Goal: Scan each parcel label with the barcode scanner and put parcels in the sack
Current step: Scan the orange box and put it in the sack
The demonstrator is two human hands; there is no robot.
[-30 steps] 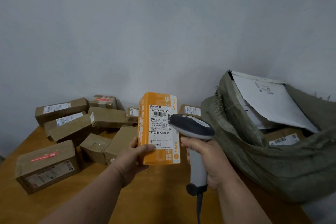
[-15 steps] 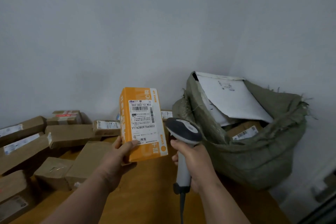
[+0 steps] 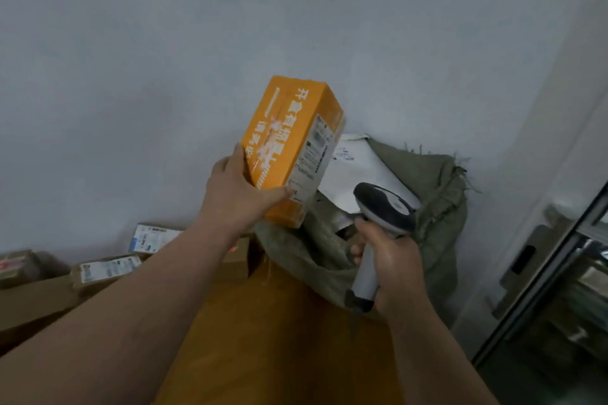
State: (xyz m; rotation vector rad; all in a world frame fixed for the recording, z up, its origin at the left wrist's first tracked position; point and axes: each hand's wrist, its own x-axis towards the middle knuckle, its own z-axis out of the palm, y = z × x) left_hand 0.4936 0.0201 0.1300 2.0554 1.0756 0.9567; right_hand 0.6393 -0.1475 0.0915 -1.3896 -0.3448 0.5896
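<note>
Two hands busy: left hand (image 3: 241, 189) grips orange parcel (image 3: 291, 148), tilted, above sack (image 3: 437, 194) mouth; right hand (image 3: 391, 268) clamped on scanner (image 3: 383, 209) beside it. White envelope (image 3: 358, 171) inside sack. Brown boxes (image 3: 108, 268) piled left on desk (image 3: 276, 339).

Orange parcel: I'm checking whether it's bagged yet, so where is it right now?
In the head view, centre frame, the orange parcel is held up in the left hand, above the sack, left of the scanner. Not yet inside.
</note>
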